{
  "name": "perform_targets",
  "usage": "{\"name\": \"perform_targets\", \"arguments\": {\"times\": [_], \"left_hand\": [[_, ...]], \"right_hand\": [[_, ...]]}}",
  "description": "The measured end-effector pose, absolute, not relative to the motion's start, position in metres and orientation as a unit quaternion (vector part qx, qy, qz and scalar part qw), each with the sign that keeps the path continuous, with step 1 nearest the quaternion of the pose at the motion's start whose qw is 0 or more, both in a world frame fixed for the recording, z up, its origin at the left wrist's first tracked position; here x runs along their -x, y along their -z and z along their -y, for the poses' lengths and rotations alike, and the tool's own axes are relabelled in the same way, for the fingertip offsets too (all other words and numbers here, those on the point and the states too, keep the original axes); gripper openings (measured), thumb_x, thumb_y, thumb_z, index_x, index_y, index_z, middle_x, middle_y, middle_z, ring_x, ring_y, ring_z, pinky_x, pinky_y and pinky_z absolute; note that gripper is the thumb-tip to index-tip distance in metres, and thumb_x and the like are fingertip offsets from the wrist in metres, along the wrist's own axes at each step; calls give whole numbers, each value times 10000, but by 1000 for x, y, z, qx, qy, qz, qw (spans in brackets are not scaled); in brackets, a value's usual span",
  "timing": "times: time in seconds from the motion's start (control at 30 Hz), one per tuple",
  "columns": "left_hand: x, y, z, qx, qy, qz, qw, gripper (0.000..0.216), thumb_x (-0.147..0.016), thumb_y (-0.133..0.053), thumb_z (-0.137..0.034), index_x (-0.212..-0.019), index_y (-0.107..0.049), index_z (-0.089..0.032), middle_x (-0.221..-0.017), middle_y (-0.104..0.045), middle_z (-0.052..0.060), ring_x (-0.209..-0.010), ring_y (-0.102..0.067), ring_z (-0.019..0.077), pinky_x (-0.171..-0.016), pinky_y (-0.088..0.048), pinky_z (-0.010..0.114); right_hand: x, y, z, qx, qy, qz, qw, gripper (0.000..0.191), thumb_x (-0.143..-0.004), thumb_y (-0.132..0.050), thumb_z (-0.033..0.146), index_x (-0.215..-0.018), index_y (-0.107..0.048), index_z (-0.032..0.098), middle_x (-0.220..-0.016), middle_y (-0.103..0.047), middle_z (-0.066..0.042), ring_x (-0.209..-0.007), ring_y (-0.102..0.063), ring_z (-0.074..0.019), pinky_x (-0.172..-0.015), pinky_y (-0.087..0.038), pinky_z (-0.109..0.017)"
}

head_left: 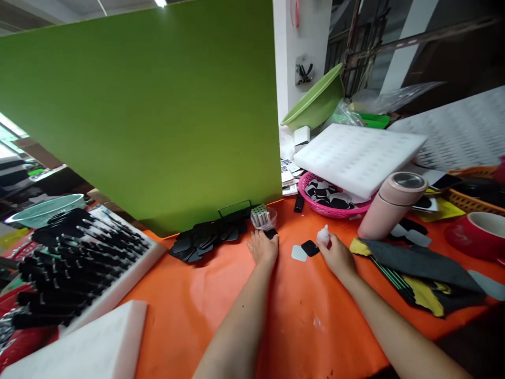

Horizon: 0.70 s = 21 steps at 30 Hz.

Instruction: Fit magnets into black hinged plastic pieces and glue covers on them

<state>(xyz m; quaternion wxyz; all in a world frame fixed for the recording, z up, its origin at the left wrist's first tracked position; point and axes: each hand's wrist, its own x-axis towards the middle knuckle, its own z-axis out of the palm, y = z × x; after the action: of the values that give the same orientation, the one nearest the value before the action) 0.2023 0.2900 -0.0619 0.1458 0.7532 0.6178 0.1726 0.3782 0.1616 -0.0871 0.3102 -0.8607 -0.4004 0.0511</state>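
Note:
My left hand point(263, 247) rests on the orange table point(205, 310), its fingers closed on a small black piece point(271, 233) just below a little clear cup point(264, 218) of pale sticks. My right hand point(335, 253) is closed round a small white bottle-like thing point(323, 235). Between the hands lie a black square pad point(310, 248) and a grey square pad point(299, 253). A pile of black pads point(205, 238) lies left of my left hand.
A tall green board point(158, 116) stands behind. A white foam tray point(118, 263) with several black handles is at left, and a foam block point(90, 347) lies nearer. A pink basket point(327, 202), pink flask point(389, 205), white foam sheet point(355, 155), red bowl point(479, 231) and dark cloth point(418, 263) are at right.

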Motion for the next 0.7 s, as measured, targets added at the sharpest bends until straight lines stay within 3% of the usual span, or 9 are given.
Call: {"name": "perform_targets", "arguments": {"times": [0.3,0.47,0.7], "left_hand": [[-200,72,-277,-771,-116,-620,86,445,-857,-312,-399,-1262,-383,-230,-1387,-336,75,-1293,-231,267,-1018,-184,532],[-194,73,-269,-805,-76,-583,85,546,-849,-261,-508,-1344,-275,-278,-1447,-215,19,-1312,-165,293,-1026,-148,543],[-178,59,-259,-851,-61,-512,104,540,-845,-311,-479,-1319,-351,-223,-1413,-301,30,-1294,-226,261,-1046,-176,438]], "right_hand": [[-381,90,-162,848,-46,398,345,323,-811,-463,404,-1004,-532,154,-835,-595,-71,-750,-547,-199,-564,-336,-252],[-384,96,-162,838,-40,401,369,332,-801,-465,379,-1036,-528,153,-889,-593,-85,-809,-550,-215,-626,-381,-268],[-384,92,-160,811,-3,413,414,453,-779,-447,413,-1124,-472,119,-1005,-569,-137,-854,-547,-241,-731,-432,-329]]}}
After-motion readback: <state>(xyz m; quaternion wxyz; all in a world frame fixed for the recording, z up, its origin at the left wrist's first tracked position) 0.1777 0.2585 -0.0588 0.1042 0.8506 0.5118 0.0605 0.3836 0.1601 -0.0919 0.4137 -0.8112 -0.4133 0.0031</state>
